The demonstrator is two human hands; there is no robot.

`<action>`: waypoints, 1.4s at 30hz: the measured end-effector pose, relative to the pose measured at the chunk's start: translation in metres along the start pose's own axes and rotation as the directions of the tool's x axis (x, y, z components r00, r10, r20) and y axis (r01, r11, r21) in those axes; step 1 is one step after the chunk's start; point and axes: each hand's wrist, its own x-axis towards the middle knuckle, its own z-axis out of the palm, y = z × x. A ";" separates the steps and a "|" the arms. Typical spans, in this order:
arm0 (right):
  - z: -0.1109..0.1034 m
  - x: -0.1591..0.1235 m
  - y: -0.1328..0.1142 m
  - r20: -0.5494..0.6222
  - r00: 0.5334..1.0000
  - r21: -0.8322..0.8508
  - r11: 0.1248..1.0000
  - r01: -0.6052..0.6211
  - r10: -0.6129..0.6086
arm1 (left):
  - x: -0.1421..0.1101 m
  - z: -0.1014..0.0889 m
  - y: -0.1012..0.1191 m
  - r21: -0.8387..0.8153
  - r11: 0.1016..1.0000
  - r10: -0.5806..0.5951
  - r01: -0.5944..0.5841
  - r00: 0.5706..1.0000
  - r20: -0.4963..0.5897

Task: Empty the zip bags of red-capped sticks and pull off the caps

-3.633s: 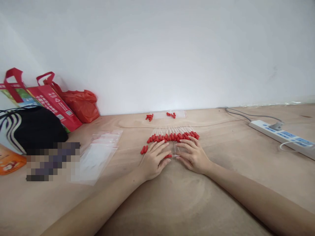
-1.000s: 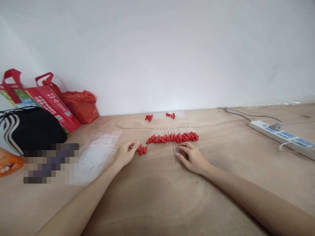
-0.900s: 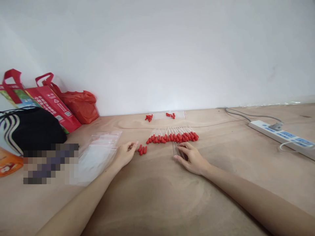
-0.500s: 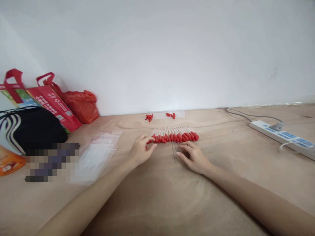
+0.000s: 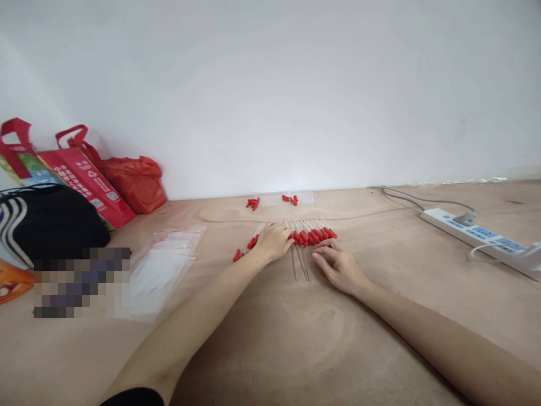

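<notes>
Red rubber-looking bulbs (image 5: 316, 237) lie in a packed row on the wooden table (image 5: 270, 338), ahead of me, with thin clear tubes (image 5: 301, 265) pointing my way from the row's near edge. I judge the risk to be rolling: a brush from my left hand (image 5: 275, 241) could knock the row askew, and a nudge from my right hand (image 5: 338, 265) could scatter the slender tubes, or crack them if they are glass. My hands are apart. The left reaches palm down over the row, fingers bent, its forearm slanting up from lower left; I cannot tell whether it grips anything. The right sits low just beside the tubes, thumb and fingers loosely curled, and whether something is pinched there I cannot tell.
</notes>
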 end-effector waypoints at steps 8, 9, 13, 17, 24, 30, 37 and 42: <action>-0.002 0.000 0.000 -0.061 0.996 -0.034 0.997 0.069 -0.071 | -0.040 -0.013 -0.008 -0.224 0.966 -0.214 0.132 0.893 -0.397; -0.002 0.000 0.000 -0.066 0.994 -0.054 0.995 0.084 -0.088 | -0.050 -0.016 -0.009 -0.286 0.951 -0.237 0.119 0.875 -0.423; -0.002 -0.002 -0.004 -0.029 0.983 -0.178 0.968 0.176 -0.184 | -0.084 -0.026 -0.009 -0.324 0.943 -0.071 -0.071 0.911 -0.406; -0.001 -0.003 -0.009 0.058 0.953 -0.297 0.906 0.300 -0.297 | -0.098 -0.028 0.000 -0.233 0.930 0.176 -0.285 0.901 -0.397; 0.000 -0.002 -0.012 0.143 0.910 -0.317 0.853 0.414 -0.388 | -0.096 -0.021 0.006 -0.174 0.898 0.298 -0.405 0.848 -0.438; 0.002 0.000 -0.017 0.195 0.913 -0.290 0.868 0.403 -0.358 | -0.100 -0.020 0.004 -0.159 0.900 0.305 -0.406 0.846 -0.436; 0.001 -0.001 -0.022 0.148 0.908 -0.339 0.843 0.419 -0.392 | -0.092 -0.019 0.012 -0.179 0.952 0.185 -0.249 0.932 -0.312; 0.002 -0.002 -0.026 0.138 0.893 -0.391 0.805 0.447 -0.429 | -0.084 -0.010 0.017 -0.145 0.962 0.184 -0.231 0.942 -0.281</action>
